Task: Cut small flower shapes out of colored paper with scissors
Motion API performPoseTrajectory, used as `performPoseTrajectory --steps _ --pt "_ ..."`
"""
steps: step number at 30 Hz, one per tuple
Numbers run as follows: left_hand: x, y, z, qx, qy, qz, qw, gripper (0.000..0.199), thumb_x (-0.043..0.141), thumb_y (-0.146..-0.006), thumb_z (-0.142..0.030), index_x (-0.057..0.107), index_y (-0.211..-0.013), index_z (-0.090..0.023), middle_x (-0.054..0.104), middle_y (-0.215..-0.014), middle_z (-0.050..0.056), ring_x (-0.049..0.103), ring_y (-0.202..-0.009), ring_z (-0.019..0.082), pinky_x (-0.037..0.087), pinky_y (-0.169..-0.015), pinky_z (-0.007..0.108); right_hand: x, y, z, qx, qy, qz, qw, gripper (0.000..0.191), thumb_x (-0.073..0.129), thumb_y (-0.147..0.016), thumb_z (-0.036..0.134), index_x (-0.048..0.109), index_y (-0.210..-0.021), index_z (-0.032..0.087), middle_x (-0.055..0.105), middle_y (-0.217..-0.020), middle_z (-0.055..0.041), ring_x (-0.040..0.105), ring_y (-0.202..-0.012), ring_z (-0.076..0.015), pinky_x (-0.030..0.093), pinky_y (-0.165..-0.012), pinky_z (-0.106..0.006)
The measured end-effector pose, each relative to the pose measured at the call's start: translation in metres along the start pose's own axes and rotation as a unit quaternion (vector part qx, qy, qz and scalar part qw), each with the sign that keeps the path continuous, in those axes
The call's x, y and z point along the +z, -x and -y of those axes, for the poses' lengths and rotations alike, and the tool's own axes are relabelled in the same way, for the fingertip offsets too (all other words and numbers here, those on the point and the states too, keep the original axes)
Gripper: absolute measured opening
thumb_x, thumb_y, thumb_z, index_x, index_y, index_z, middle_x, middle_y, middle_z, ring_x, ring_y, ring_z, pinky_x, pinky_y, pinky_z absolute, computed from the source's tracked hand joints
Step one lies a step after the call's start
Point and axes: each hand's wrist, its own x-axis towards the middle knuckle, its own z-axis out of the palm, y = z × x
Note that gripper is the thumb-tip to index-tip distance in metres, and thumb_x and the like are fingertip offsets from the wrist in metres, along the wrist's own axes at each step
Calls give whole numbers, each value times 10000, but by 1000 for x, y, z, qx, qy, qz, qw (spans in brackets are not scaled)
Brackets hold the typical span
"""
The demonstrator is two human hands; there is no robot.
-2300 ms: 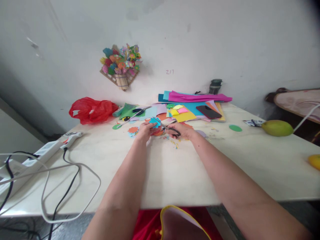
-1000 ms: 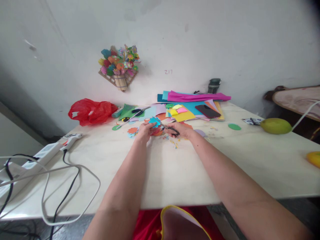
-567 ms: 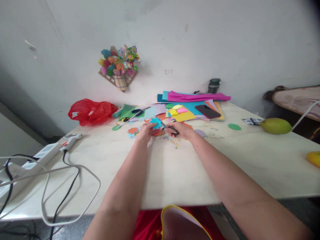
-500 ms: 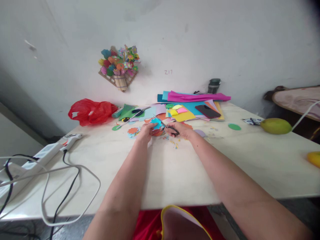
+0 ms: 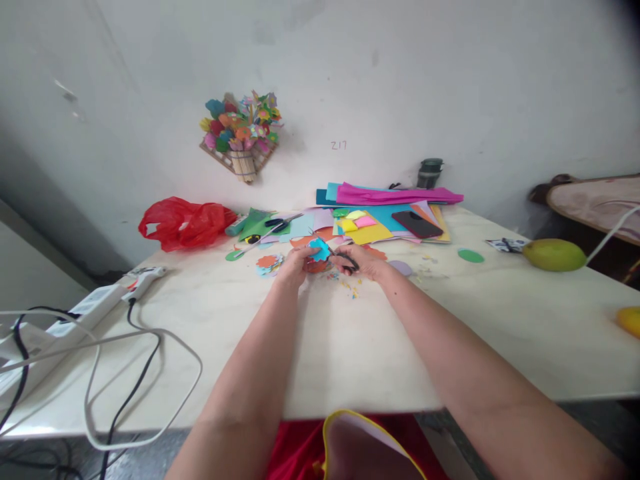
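A blue scalloped paper flower is pinched between the fingers of my left hand. My right hand is closed round the dark handles of a pair of scissors, whose blades meet the right edge of the flower. Beneath both hands lie orange paper pieces, partly hidden. Left of my left hand is a small pile of cut paper flowers, an orange one on top. Tiny paper scraps are scattered below the scissors.
Coloured paper sheets with a phone on them lie toward the wall. Farther left are a second pair of scissors and a red plastic bag. Power strips with cables occupy the left side; a green-yellow fruit is at right.
The blue flower has turned a little and shifted slightly right and down in my left hand, against the scissors. My right hand keeps its hold on the scissors.
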Motion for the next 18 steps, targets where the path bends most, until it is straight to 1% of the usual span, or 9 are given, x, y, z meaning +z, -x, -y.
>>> performPoseTrajectory --steps 3,11,15,18 --pt "0 -2 1 2 1 1 1000 212 858 -609 -143 713 -763 -152 740 -724 38 686 -646 162 581 -639 269 1 -1 -1 2 -1 -1 1000 319 846 -708 305 561 -633 183 563 -500 34 450 -409 -76 305 -398 -205" --pt "2 -1 3 -2 8 -10 1000 219 873 -604 -134 702 -739 -150 724 -700 41 672 -632 158 595 -625 266 2 -1 -2 5 -9 -8 1000 346 853 -715 345 555 -648 183 563 -498 34 449 -394 -72 246 -368 -199" --pt "2 -3 5 -7 14 -12 1000 261 895 -609 -149 696 -778 -151 727 -720 35 686 -647 158 618 -662 278 3 -2 -3 2 -12 -8 1000 328 833 -729 344 558 -652 182 569 -502 33 447 -392 -72 258 -371 -200" --pt "2 -3 6 -18 18 -12 1000 275 890 -613 -153 694 -806 -153 728 -729 35 691 -652 162 632 -676 294 3 -3 -4 0 -14 -12 1000 309 814 -748 346 569 -660 179 577 -504 26 451 -385 -74 242 -363 -202"
